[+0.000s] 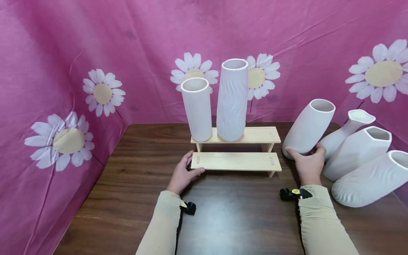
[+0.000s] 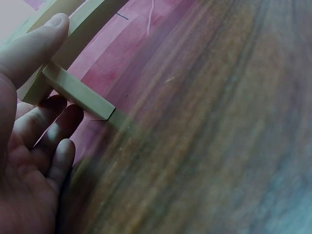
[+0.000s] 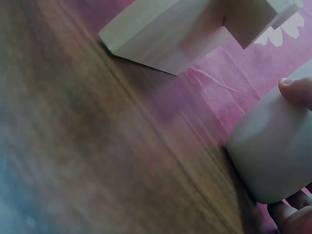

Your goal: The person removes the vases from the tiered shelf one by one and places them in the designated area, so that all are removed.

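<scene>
"Smooth white ceramic vase (image 1: 307, 127) with a round mouth: where is it?"

"Right of a pale two-step wooden stand (image 1: 236, 162), low over the brown wood-grain table (image 1: 127, 198). It seems to lean right in the head view, but I can't tell whether it is really tilted, or whether its base touches the wood."

"And the hands?"

"The right hand (image 1: 308, 166) grips the vase near its base, thumb on the left side, fingers round the other. The left hand (image 1: 183, 173) holds the left end of the stand's lower step, thumb along the front edge and fingers curled beneath."

"What does the stand carry?"

"Two on its upper step: a white cylindrical vase with fine vertical ribs (image 1: 197, 113) at the left end, and just beside it a taller white vase with wavy relief (image 1: 233, 102)."

"Anything beyond the right hand?"

"Three more in a cluster: a narrow-necked white vase with a flared rim (image 1: 342, 136), a white vase with an angular mouth (image 1: 357, 154) and a white vase with carved grooves (image 1: 366, 180)."

"Any writing or labels?"

"A yellow sticker (image 1: 295, 191) on the black wrist device (image 1: 288, 194) at the right sleeve; its marking is too small to read. Small darker marks sit near both ends of the lower step, and I can't tell if they are lettering."
</scene>
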The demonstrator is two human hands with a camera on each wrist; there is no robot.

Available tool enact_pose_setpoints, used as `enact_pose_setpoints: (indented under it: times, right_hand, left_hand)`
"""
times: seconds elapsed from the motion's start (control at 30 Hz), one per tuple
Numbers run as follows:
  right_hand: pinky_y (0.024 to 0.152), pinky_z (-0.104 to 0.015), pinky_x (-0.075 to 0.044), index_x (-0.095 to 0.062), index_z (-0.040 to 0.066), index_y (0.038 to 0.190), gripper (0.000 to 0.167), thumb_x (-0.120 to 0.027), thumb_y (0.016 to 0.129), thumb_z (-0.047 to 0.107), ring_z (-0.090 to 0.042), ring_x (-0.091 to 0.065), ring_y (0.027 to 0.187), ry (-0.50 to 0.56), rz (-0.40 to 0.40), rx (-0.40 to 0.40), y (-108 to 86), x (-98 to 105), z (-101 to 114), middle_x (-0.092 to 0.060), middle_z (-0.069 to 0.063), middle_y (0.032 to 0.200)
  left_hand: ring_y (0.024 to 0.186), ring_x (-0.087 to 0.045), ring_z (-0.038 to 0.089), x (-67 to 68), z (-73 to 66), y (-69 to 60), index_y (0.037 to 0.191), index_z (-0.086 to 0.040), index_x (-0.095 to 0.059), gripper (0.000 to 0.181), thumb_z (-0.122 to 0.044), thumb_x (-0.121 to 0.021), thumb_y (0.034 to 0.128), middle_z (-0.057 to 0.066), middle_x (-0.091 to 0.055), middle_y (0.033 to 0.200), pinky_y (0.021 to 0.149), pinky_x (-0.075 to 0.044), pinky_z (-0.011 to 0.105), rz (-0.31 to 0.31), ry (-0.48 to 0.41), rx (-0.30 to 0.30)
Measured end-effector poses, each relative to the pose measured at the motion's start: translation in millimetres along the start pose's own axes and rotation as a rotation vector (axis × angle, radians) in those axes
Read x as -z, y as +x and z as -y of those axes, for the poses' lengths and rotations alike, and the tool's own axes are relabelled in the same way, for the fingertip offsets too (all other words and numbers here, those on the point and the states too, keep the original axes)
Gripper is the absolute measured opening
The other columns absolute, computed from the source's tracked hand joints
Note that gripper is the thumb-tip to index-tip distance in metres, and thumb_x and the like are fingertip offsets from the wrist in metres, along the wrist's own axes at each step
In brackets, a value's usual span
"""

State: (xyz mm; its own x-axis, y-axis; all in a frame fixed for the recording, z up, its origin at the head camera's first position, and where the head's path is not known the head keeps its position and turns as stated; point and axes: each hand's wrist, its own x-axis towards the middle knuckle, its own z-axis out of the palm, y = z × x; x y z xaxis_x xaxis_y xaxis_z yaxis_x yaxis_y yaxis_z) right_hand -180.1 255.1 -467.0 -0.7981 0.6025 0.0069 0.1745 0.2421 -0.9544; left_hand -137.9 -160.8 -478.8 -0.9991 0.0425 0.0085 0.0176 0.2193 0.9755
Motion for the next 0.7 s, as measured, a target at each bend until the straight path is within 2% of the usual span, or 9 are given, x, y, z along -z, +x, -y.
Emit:
enact_pose_setpoints:
  times: [0.27, 0.53, 0.7]
  right_hand:
    - [0.109, -0.024, -0.034, -0.033, 0.017, 0.149, 0.096, -0.090, 0.073, 0.030, -0.015, -0.044, 0.129, 0.020, -0.007, 0.006, 0.6, -0.5, -0.4, -0.046, -0.003, 0.141]
    - [0.109, -0.023, -0.033, -0.036, 0.017, 0.147, 0.092, -0.090, 0.073, 0.029, -0.014, -0.044, 0.129, 0.027, -0.015, 0.007, 1.3, 1.3, -3.4, -0.047, 0.003, 0.136]
    - [0.109, -0.023, -0.033, -0.036, 0.018, 0.146, 0.091, -0.090, 0.073, 0.026, -0.014, -0.044, 0.129, 0.062, -0.014, -0.008, -0.2, 1.7, -6.9, -0.046, 0.005, 0.134]
  left_hand:
    - [0.127, -0.054, 0.023, 0.1, -3.0, 0.9, 0.153, -0.002, -0.035, 0.090, -0.011, -0.086, 0.0798, 0.014, -0.058, 0.142, 0.112, -0.034, 0.044, 0.001, -0.016, -0.008]
    - [0.126, -0.055, 0.023, -0.7, -1.1, 1.2, 0.153, -0.002, -0.036, 0.090, -0.011, -0.086, 0.0795, 0.012, -0.058, 0.142, 0.110, -0.037, 0.043, 0.003, -0.026, -0.011]
    - [0.128, -0.054, 0.021, -0.1, 1.4, 0.2, 0.154, -0.003, -0.036, 0.091, -0.012, -0.087, 0.0790, 0.010, -0.058, 0.143, 0.112, -0.034, 0.043, -0.002, -0.019, 0.005]
